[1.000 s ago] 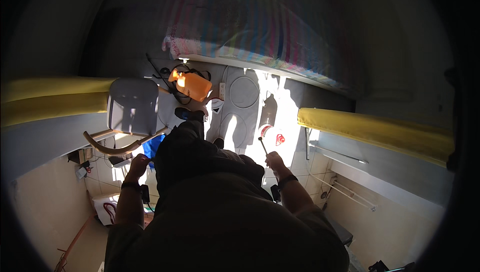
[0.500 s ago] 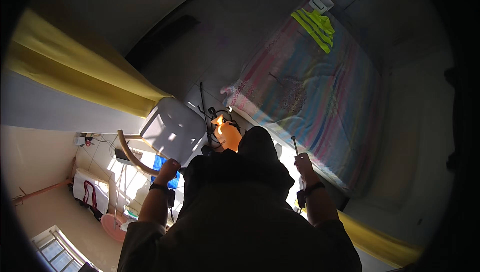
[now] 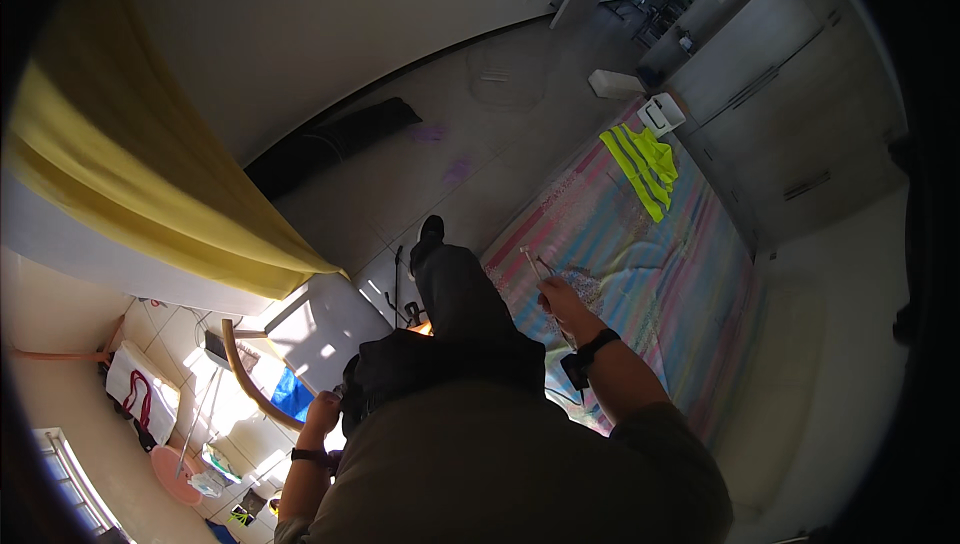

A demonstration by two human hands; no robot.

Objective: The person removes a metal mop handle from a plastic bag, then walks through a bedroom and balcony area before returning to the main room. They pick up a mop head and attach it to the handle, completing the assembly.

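Slim pale rod with a small crosswise tip (image 3: 529,260): in the right hand, jutting toward 11 o'clock from the fingers, seen against the bed.
Right hand (image 3: 564,304): fingers closed round the rod's lower end; a black wristband with a small dark box (image 3: 577,370) sits at 5 o'clock of the hand.
Bed with a pink, blue and yellow striped cover (image 3: 625,244): behind the rod, spreading toward 2 o'clock.
Neon-yellow vest with grey bands (image 3: 640,169): on the bed, at 1 o'clock from the right hand.
Left hand (image 3: 322,412): fingers curled; cannot tell whether it grips anything.
Chair with a grey seat and curved wooden armrest (image 3: 340,329): seat at 12 o'clock from the left hand.
Crumpled blue cloth (image 3: 290,396): near the left hand, at 10 o'clock.
Round pink basin (image 3: 175,476): farther off, at 8 o'clock from it.
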